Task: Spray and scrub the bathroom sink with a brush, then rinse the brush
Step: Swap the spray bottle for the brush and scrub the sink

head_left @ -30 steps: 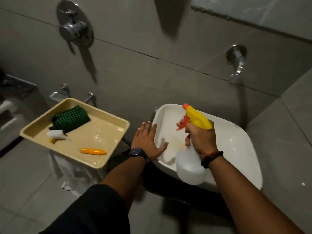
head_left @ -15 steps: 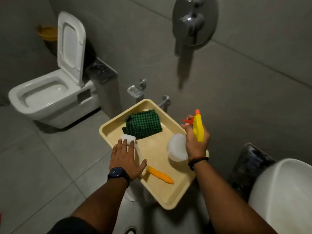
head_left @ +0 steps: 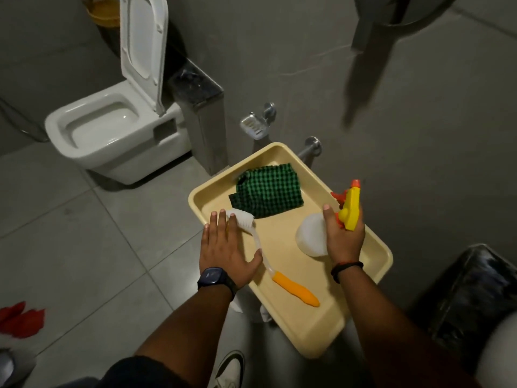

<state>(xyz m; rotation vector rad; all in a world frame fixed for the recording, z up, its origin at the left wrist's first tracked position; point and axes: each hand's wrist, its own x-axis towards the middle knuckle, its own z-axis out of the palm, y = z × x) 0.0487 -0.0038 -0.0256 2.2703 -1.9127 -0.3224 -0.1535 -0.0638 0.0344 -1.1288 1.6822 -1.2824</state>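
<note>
A brush (head_left: 291,288) with a white bristle head, clear neck and orange handle lies across the cream tray (head_left: 316,329). My left hand (head_left: 225,247) lies flat with fingers spread over the tray's left rim, its thumb touching the brush's clear neck. A white spray bottle (head_left: 312,238) with a yellow and orange trigger head is gripped in my right hand (head_left: 342,238) just above the tray's right side. The white sink (head_left: 500,351) shows only as a blurred rim at the bottom right corner.
A folded green checked cloth (head_left: 267,193) lies at the tray's far end. A white toilet (head_left: 112,127) with raised lid stands at the left, a steel bin (head_left: 201,107) beside it. A soap holder (head_left: 254,126) juts from the wall. A dark counter edge (head_left: 472,295) is on the right.
The view swung left from the sink to the tray. My right hand carried the spray bottle over the tray, and my left hand left the sink rim and came down by the brush.
</note>
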